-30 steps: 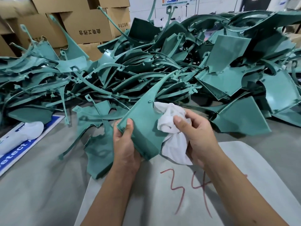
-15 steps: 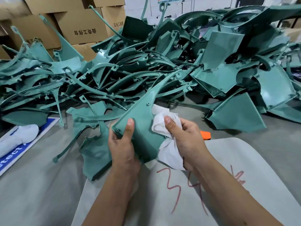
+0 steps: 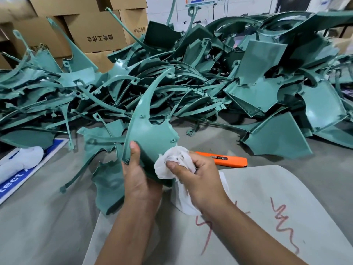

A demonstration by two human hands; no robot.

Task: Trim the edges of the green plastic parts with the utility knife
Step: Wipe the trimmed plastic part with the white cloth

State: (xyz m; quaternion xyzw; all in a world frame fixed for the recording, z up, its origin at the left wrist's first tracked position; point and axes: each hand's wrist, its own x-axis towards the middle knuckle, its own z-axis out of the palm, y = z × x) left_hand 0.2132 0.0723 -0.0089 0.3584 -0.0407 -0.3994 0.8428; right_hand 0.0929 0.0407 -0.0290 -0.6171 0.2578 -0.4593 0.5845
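Observation:
My left hand [image 3: 138, 176] grips the lower left edge of a curved green plastic part [image 3: 150, 134], thumb on its face, and holds it upright above the table. My right hand [image 3: 198, 180] clutches a crumpled white cloth [image 3: 172, 161] against the part's lower right corner. An orange utility knife [image 3: 223, 159] lies flat on the grey table just beyond my right hand, untouched. A large heap of green plastic parts [image 3: 191, 77] fills the table behind.
More green parts [image 3: 108, 180] lie flat left of my left hand. A grey sheet with red writing [image 3: 267, 217] covers the near table. A white bundle [image 3: 21, 163] sits on a blue-and-white sign at the left edge. Cardboard boxes [image 3: 95, 33] stand at the back left.
The cloth in my right hand has slid from the part's upper right side down to its lower right corner. The orange knife has come into view behind my hand.

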